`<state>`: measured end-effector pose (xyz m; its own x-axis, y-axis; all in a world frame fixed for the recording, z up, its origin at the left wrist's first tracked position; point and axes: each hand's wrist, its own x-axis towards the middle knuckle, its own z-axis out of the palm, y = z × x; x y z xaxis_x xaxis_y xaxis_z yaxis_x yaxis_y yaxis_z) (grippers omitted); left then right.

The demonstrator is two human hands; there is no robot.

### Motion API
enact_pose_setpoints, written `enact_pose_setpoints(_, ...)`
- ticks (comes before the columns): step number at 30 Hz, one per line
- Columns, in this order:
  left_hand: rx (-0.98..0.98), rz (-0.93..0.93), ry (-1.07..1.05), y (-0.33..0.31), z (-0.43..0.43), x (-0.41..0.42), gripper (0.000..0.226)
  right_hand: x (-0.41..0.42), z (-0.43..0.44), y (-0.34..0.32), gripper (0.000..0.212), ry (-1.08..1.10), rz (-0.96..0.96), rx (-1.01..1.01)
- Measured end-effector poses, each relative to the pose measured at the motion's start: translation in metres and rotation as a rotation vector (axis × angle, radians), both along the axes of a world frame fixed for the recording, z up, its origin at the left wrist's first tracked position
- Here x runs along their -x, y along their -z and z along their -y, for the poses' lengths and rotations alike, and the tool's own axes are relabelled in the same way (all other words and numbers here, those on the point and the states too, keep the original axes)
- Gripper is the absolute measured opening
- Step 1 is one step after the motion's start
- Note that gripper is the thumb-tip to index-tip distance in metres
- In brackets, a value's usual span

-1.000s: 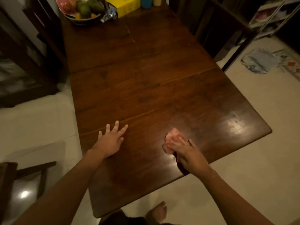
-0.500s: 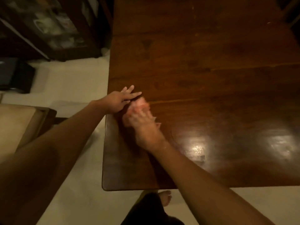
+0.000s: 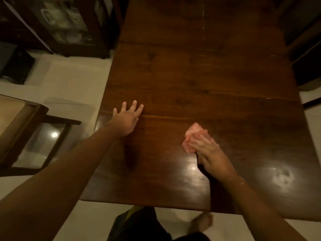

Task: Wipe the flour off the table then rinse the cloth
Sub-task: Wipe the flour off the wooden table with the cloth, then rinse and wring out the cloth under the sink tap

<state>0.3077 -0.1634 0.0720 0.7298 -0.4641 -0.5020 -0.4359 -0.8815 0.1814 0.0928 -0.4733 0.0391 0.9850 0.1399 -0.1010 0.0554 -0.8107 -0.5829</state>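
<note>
Single head-worn wide-angle view; it sits above the near edge of the dark brown polished wooden table (image 3: 191, 75), pitched steeply down and forward; the tabletop runs away up the frame, its near edge low in the picture; both forearms enter from the bottom corners, with left hand (image 3: 126, 121) and right hand (image 3: 210, 153) mid-frame, close to the lens; pale tiled floor (image 3: 69, 80) shows at left; bare foot (image 3: 202, 222) almost directly beneath.

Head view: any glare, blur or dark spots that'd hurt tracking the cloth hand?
Head view: dim, warm light; the right hand and pink cloth are motion-smeared, while the left hand is sharper; two bright glare patches sit on the table toward its near edge, one right beside the right wrist; the top right corner is nearly black.
</note>
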Motion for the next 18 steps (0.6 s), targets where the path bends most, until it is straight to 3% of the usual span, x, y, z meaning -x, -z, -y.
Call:
enact_pose_setpoints(2, -0.022, -0.014, -0.009, 0.0, 0.023, 0.026, 0.055, 0.017, 0.028, -0.003, 0.059, 0.075, -0.03, 0.094)
enact_pose_setpoints(7, -0.054, -0.043, 0.008, -0.003, 0.106, 0.104, 0.058, 0.089, 0.1, -0.01, 0.051, -0.297, -0.075, 0.165)
enact_pose_setpoints(13, -0.051, -0.099, 0.011, -0.018, 0.206, 0.19, 0.056, 0.15, 0.219, -0.018, 0.051, 0.008, -0.126, 0.06)
enact_pose_setpoints(16, -0.072, -0.15, 0.025, -0.025, 0.248, 0.22, 0.058, 0.153, 0.247, -0.017, 0.061, 0.134, -0.23, 0.104)
enact_pose_setpoints(18, -0.068, -0.184, 0.016, -0.028, 0.269, 0.232, 0.063, 0.149, 0.256, -0.018, 0.064, 0.202, -0.274, 0.0)
